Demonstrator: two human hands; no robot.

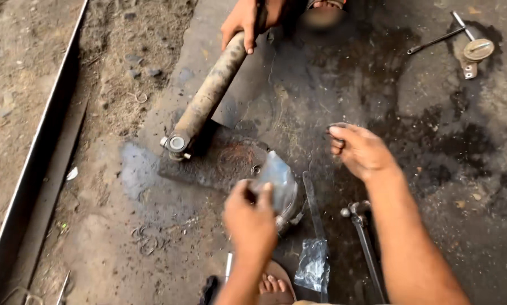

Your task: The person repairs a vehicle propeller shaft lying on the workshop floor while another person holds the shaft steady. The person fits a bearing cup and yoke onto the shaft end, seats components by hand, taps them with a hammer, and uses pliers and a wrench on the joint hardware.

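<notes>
Left hand [252, 217] was gripping a clear crinkly plastic bag [276, 183] low on the oily concrete floor [434, 169]. Right hand [359, 149] was loosely curled, nothing visible in it. The rusty steel shaft [211, 93] ran diagonally, capped end toward the floor's near-left, a co-worker's hand [241, 24] steadying its far end.

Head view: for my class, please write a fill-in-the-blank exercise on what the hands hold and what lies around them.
1. The left hand holds a crumpled clear plastic ____.
2. Another person's hand grips the top of a long rusty ____, which slants down to a flat metal block.
3. The right hand hovers with its fingers ____ over the oily floor.
4. A second plastic bag lies beside the person's bare ____.

Missing words: bag; shaft; curled; foot
</notes>
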